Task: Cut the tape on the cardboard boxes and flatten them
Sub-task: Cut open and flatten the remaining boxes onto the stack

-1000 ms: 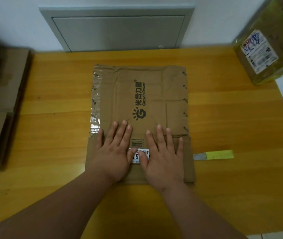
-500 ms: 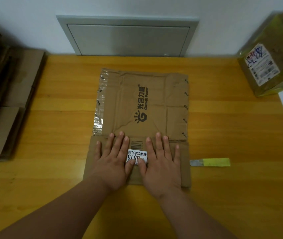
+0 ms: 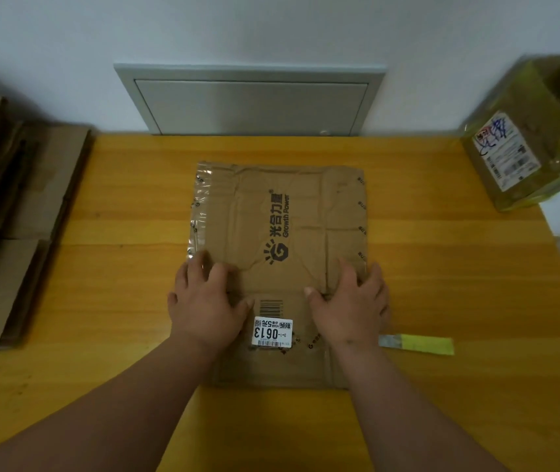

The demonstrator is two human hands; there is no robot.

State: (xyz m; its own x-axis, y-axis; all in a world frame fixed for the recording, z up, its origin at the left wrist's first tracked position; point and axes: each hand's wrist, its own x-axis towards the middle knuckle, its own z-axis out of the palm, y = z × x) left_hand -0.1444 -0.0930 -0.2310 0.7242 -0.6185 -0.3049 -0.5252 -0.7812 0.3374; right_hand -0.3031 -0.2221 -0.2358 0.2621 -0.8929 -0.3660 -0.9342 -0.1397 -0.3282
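Flat box: The brown flat box (image 3: 292, 233) lies in the middle of the frame on the yellow desk (image 3: 459, 267). It looks squashed down already, with a white sticker (image 3: 273, 332) near its lower part.

Left hand: The left hand (image 3: 203, 298) rests on the lower left part of the flat box. The fingers point up the frame and look a bit bent, but they are blurry. I think it presses down with spread fingers and holds nothing.

Right hand: The right hand (image 3: 350, 301) rests on the lower right part of the flat box, near its right edge. The thumb sticks out toward the middle. The fingers lie on the card and grab nothing.

What could go wrong: The box could pop back up if the hands let go too soon, because bent card likes to spring.

Another worry: The shiny tape strip (image 3: 198, 212) on the left edge could stick to a finger and drag the box.

Cutter: The yellow cutter (image 3: 418, 344) lies just beside the right wrist. A quick swing of that arm could bump it or poke the skin.

Next box: A taped box (image 3: 524, 137) waits in the upper right of the frame. A pile of flat boxes (image 3: 16, 216) sits on the left.
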